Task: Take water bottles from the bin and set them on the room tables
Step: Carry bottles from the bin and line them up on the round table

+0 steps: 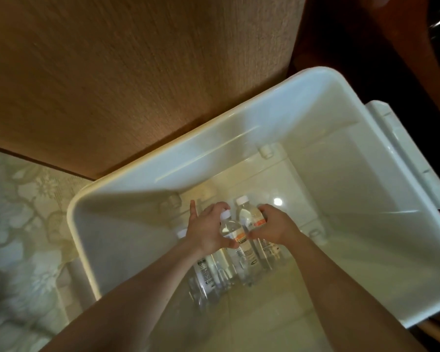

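Note:
I look down into a deep white plastic bin (341, 153). Several clear water bottles with white caps and orange-banded labels lie on its floor. My left hand (206, 229) grips one bottle (230, 228) around its shoulder, just below the cap. My right hand (274, 226) curls over a second bottle (247, 215) lying beside it, holding its body. More bottles (208, 275) lie under my forearms, partly hidden.
A brown textured wall panel (137, 72) stands behind the bin. Pale floral-patterned fabric or carpet (18, 224) lies at the left. Dark wooden furniture (391, 34) sits at the upper right. The bin's flat lid or handle flap (407, 153) sticks out on its right side.

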A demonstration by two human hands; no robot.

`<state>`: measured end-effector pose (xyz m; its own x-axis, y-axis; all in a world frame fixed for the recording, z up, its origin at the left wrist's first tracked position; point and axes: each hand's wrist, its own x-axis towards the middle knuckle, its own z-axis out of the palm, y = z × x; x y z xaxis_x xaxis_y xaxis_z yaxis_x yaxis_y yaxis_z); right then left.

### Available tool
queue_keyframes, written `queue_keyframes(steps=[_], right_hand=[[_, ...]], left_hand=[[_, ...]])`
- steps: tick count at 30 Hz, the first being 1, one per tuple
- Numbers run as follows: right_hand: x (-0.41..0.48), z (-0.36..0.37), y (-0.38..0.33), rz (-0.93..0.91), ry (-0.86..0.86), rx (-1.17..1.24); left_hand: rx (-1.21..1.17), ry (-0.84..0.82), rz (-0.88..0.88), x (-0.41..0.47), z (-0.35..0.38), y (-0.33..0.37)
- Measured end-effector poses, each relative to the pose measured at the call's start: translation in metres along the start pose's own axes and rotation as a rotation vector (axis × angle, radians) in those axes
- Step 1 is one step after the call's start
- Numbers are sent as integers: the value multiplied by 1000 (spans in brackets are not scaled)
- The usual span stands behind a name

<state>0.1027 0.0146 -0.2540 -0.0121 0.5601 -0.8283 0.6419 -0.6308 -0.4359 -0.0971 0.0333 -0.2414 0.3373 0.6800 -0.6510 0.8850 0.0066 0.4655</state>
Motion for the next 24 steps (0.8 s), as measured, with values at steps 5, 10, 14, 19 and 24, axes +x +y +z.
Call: queue_keyframes(steps=[5,10,14,19,24], right_hand=[[-4,-9,-3,41,-72,179],[-20,-23,-12,65,-146,365],[-42,-28,-26,111,-138,443],[-88,-28,-48,49,-133,611],[-137,-24,-74,-20,-67,757]], left_hand=[[-180,1,93,-14,-6,1],[-403,-77,99,-37,-12,15],[-599,-33,106,-48,-29,30],[-682,65,44,-74,-62,49],[-862,139,-37,-114,-96,64]])
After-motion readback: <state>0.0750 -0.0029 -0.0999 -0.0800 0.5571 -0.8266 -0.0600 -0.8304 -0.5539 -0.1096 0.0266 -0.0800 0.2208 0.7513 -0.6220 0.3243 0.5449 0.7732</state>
